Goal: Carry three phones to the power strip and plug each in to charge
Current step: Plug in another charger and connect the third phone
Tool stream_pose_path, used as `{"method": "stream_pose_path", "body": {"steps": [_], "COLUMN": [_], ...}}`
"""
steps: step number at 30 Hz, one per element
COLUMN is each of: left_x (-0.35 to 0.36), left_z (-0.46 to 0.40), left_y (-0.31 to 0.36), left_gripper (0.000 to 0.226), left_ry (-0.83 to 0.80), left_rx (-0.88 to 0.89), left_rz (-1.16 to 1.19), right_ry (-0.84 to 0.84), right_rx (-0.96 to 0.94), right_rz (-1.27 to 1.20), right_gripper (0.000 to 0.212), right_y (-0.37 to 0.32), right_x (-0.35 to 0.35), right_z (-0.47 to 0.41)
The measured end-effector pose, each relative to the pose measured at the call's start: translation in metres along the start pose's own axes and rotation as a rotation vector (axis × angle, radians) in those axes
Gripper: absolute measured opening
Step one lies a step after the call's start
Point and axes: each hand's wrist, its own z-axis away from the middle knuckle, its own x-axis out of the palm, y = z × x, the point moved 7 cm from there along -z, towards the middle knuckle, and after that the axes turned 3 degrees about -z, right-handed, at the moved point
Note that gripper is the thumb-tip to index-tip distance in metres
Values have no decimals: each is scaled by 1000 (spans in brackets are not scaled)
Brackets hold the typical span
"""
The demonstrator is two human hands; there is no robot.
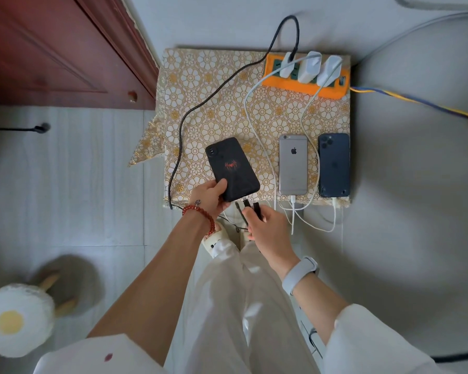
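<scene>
Two phones, silver (293,164) and dark blue (334,164), lie cabled at the table's (216,109) near edge. Left hand (210,195) grips the black phone (231,168); right hand (268,228) pinches a black cable plug (246,203) at its port.

No words or numbers can be read; the only signs are an apple logo on the back of the silver phone (293,164) and a red spider emblem on the black phone case (231,168).

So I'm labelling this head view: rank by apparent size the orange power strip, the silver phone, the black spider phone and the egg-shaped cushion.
1. Egg-shaped cushion, nearest the camera
2. Orange power strip
3. Black spider phone and silver phone: too alike to rank; the black one is lifted closer.
</scene>
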Motion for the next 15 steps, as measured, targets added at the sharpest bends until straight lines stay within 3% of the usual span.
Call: {"method": "stream_pose_path", "body": {"steps": [15], "left_x": [6], "left_z": [-7], "left_y": [0], "left_gripper": [14], "left_ry": [-38], "left_rx": [36], "left_rz": [-164], "right_ry": [20], "right_rx": [103], "right_rz": [-32], "right_gripper": [32], "right_y": [9], "right_x": [2], "right_z": [-11]}}
